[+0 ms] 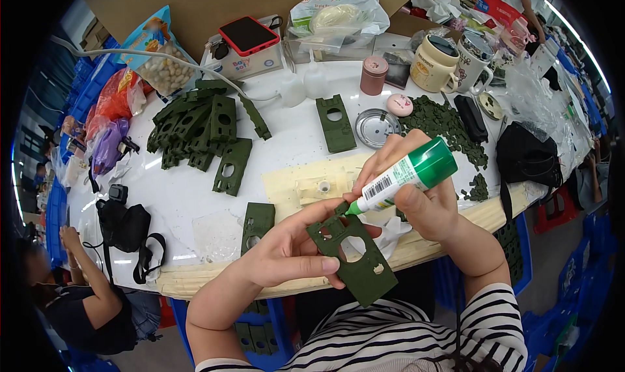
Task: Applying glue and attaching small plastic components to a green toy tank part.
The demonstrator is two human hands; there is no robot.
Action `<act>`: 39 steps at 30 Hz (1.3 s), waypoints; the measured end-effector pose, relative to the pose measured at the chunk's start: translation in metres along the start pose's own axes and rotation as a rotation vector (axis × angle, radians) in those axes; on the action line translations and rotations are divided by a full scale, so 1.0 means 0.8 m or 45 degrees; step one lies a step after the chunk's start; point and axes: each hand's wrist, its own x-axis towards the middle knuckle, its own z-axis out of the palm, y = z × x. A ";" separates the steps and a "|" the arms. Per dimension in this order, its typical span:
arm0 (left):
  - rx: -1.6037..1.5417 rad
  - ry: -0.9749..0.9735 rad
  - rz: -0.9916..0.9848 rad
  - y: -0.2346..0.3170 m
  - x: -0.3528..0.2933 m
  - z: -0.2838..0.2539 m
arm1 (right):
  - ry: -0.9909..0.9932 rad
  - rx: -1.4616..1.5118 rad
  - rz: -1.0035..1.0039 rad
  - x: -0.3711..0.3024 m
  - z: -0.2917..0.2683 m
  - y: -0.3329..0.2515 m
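Observation:
My left hand (286,251) grips a flat dark green plastic plate (366,277) with a large round hole and smaller cut-outs, tilted above the table's front edge. At my left fingertips sits a small green piece (342,208); whether it is joined to the plate I cannot tell. My right hand (433,209) is wrapped round a white and green glue bottle (400,178), tipped so its green nozzle (353,208) meets or nearly meets the small piece. Behind the hands lies a pale block (319,188) with a round socket, partly hidden by my fingers.
Several similar plates are heaped (195,128) at the left; single plates lie at centre (335,124) and near my left forearm (258,221). Small green pieces (439,124) spread at the right. Mugs (434,62), a pink canister (374,75), a metal lid (377,128) and black bags (530,154) stand around.

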 end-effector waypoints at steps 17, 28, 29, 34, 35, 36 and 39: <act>0.000 -0.009 -0.003 0.003 -0.001 0.000 | -0.025 0.015 0.036 -0.001 -0.001 -0.004; 0.003 -0.003 0.000 0.002 0.000 -0.001 | -0.053 0.024 0.004 0.000 -0.001 -0.002; 0.002 0.004 -0.001 0.002 0.000 -0.001 | -0.052 0.021 0.007 -0.001 -0.002 -0.002; -0.002 0.017 0.000 0.003 0.000 0.001 | -0.037 0.030 0.020 -0.001 -0.002 -0.002; -0.001 0.016 0.000 0.003 0.000 0.001 | -0.036 0.033 0.018 -0.001 -0.001 -0.001; -0.001 0.015 0.000 0.003 0.000 0.000 | -0.034 0.037 0.015 -0.001 -0.001 -0.001; 0.004 0.033 -0.007 0.004 0.000 0.002 | -0.028 0.022 0.023 0.000 0.000 -0.003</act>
